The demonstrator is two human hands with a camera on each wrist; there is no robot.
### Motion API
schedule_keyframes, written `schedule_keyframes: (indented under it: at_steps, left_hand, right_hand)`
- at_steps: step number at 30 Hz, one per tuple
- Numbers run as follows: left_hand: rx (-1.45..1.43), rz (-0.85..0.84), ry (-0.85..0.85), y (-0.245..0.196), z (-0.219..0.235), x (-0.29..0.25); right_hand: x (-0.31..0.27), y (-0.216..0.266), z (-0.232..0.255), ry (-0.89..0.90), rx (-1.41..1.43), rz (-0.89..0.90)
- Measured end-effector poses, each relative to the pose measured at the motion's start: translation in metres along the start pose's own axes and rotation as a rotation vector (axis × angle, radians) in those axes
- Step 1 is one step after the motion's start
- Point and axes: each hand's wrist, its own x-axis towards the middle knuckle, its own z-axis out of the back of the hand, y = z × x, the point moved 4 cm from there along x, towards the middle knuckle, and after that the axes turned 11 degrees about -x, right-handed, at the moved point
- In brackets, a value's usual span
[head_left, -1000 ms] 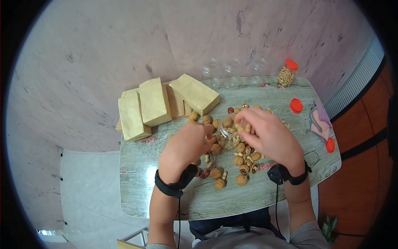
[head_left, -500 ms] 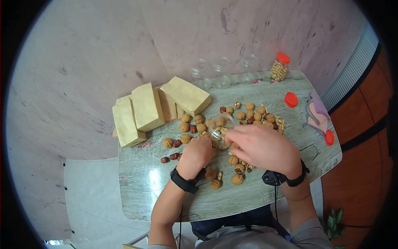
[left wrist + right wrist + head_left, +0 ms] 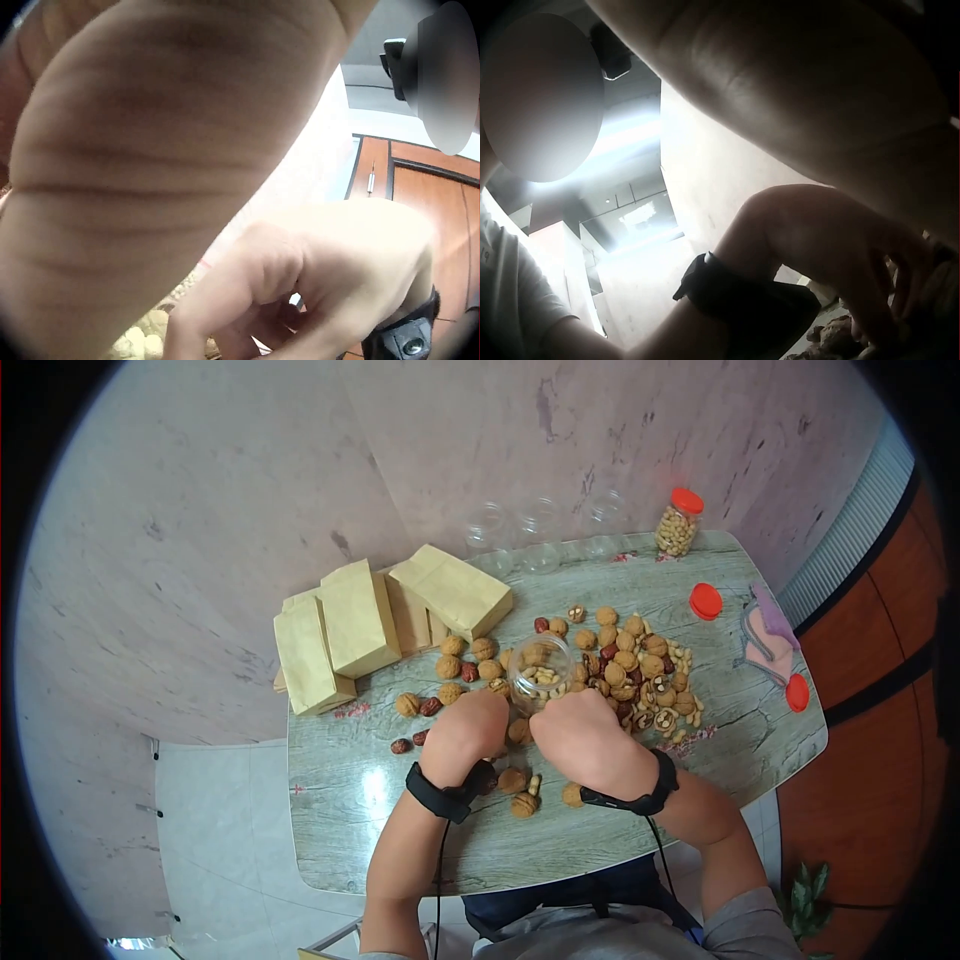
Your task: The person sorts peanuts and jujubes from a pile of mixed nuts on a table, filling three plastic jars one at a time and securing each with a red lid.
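A clear open jar [image 3: 541, 672] with peanuts in it stands among scattered walnuts [image 3: 523, 805] and red dates. The left hand [image 3: 466, 730] is bent down over the nuts at the jar's front left, its fingertips hidden in the head view. Just in front of the jar is the right hand [image 3: 585, 742], back upward, fingers hidden from above. In the left wrist view the right hand [image 3: 307, 274] has bent fingers pointing down near pale nuts [image 3: 142, 339]. The right wrist view shows the left hand [image 3: 829, 244] with fingers bent downward by dark nuts [image 3: 838, 337]; whether either hand holds anything is unclear.
Paper bags [image 3: 360, 622] lie at the back left. Several clear jars [image 3: 540, 540] line the back edge, beside a red-lidded jar of peanuts [image 3: 677, 532]. At the right are red lids [image 3: 705, 601] and a cloth [image 3: 768, 640]. Walnuts and peanuts are heaped right of the open jar.
The right hand has come from the jar's right side to its front, close to the left hand. Earlier the left hand moved down from the jar's side; lately it has barely shifted.
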Motion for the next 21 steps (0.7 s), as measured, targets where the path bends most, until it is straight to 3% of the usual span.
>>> schedule_keyframes:
  at_steps: [2,7,8,10,13,17,19,21]
  left_hand:
    - [0.045,-0.02,-0.009,0.002,-0.003,0.001]
    - [0.032,-0.099,-0.233,-0.007,-0.001,-0.011]
    - [0.033,-0.101,-0.238,-0.011,0.004,-0.012]
    - [-0.03,-0.013,-0.017,-0.014,0.008,-0.011]
    - [0.004,-0.08,-0.118,-0.003,0.006,-0.01]
    - [-0.033,-0.031,-0.061,0.0,0.003,-0.008]
    - [0.025,-0.155,-0.201,-0.001,0.0,-0.008]
    - [-0.014,-0.096,-0.129,0.001,0.0,-0.006]
  right_hand:
    - [-0.001,-0.004,0.0,0.006,-0.024,-0.011]
    - [0.0,-0.011,0.001,0.046,-0.035,-0.014]
    - [0.001,-0.012,-0.001,0.031,-0.037,-0.027]
    - [0.003,-0.011,-0.003,0.034,-0.045,-0.036]
    - [0.005,-0.01,-0.009,0.055,-0.051,-0.047]
    - [0.01,-0.004,-0.024,0.099,-0.057,-0.044]
    - [0.009,-0.006,-0.021,0.112,-0.066,-0.029]
    - [0.006,-0.011,-0.013,0.128,-0.072,-0.014]
